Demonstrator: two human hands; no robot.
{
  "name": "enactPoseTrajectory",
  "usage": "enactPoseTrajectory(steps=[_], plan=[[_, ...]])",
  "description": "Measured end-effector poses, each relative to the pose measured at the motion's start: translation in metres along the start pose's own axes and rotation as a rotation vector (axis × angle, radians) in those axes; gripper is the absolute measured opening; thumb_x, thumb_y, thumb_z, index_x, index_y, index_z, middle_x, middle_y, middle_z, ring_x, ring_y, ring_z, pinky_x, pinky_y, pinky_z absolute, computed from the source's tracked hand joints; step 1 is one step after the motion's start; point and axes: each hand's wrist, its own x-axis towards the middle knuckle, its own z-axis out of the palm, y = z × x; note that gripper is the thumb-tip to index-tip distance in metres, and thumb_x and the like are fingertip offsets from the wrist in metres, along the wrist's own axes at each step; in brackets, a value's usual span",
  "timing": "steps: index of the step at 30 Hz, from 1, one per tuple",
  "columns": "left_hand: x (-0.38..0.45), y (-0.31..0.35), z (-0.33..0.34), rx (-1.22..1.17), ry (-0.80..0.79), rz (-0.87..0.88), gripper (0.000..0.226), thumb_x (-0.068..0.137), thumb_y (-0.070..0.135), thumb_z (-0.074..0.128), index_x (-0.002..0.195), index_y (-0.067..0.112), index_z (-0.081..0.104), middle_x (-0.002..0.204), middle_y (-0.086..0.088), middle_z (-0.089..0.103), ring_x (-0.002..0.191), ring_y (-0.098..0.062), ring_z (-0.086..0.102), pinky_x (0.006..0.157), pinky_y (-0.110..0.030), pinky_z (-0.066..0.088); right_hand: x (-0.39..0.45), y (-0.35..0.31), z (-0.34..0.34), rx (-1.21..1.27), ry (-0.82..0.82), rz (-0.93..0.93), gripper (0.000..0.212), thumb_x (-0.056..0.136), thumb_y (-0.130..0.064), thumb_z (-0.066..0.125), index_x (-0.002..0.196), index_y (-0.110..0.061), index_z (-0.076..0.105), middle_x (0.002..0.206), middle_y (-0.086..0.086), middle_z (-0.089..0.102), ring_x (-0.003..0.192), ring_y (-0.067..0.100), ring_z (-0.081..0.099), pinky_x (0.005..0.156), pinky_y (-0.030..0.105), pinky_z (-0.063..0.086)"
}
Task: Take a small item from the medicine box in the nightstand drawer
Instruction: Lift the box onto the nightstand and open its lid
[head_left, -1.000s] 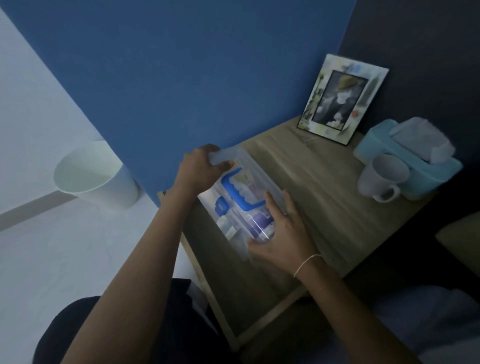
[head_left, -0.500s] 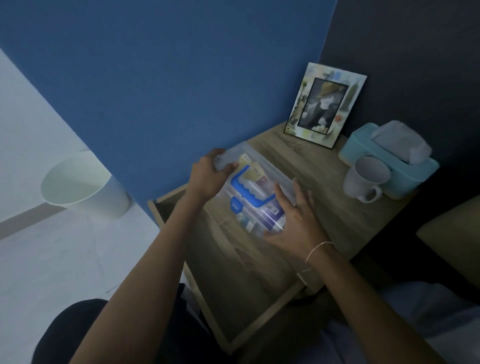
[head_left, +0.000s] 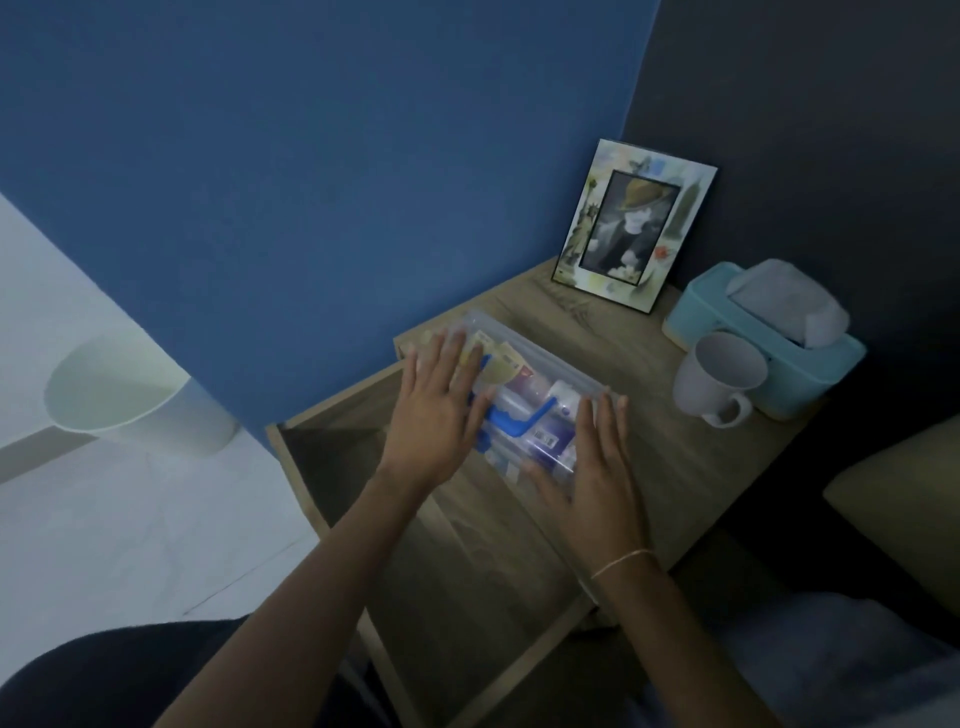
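Note:
A clear plastic medicine box with a blue handle lies on the front edge of the wooden nightstand top, above the open drawer. Small packets and bottles show through its lid. My left hand lies flat over the box's left end with its fingers spread. My right hand rests against the box's near right side, fingers straight and apart. Neither hand is curled around the box.
On the nightstand stand a photo frame at the back, a teal tissue box and a white mug at the right. A white bin stands on the floor at the left. A cushion lies at the right.
Both hands carried the box up and away from the drawer onto the nightstand top. Their fingers, gripping its ends before, are now straight and spread.

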Motion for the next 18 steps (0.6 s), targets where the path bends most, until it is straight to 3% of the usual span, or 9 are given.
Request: enactPoseTrajectory(steps=[4,9,12,18], plan=[[-0.003,-0.003,0.014,-0.001,-0.082,0.043,0.058,0.099,0.047,0.016,0.148,0.018,0.023,0.157,-0.007,0.024,0.147,-0.023,0.015,0.121,-0.041,0.003,0.006,0.002,0.018,0.061,0.098,0.021,0.079,0.09,-0.059,0.037,0.151,-0.013,0.014,0.161,0.004,0.002,0.149,0.022,-0.003,0.116,0.047,0.026],[0.017,-0.014,0.019,-0.049,-0.038,0.002,0.061,0.098,0.047,0.012,0.146,0.014,0.029,0.155,-0.009,0.029,0.145,-0.026,0.021,0.12,-0.039,0.001,0.039,0.002,0.029,0.135,0.177,-0.018,0.079,0.088,-0.051,0.055,0.148,-0.009,0.026,0.161,0.008,0.017,0.149,0.021,0.004,0.114,0.037,0.023],[0.041,-0.019,0.021,-0.036,-0.034,0.024,0.059,0.099,0.046,0.02,0.145,0.011,0.032,0.153,-0.013,0.032,0.143,-0.029,0.026,0.12,-0.043,0.008,0.063,0.004,0.031,0.115,0.186,-0.015,0.078,0.088,-0.047,0.058,0.147,-0.005,0.027,0.16,0.011,0.019,0.149,0.023,0.003,0.113,0.035,0.02],[0.077,-0.017,0.036,-0.01,-0.059,0.03,0.06,0.099,0.045,0.027,0.148,0.011,0.022,0.158,-0.012,0.021,0.146,-0.027,0.015,0.12,-0.04,0.0,0.106,0.029,0.026,0.159,0.184,-0.052,0.077,0.087,-0.042,0.063,0.145,-0.002,0.031,0.158,0.013,0.022,0.149,0.025,0.007,0.117,0.037,0.02]])
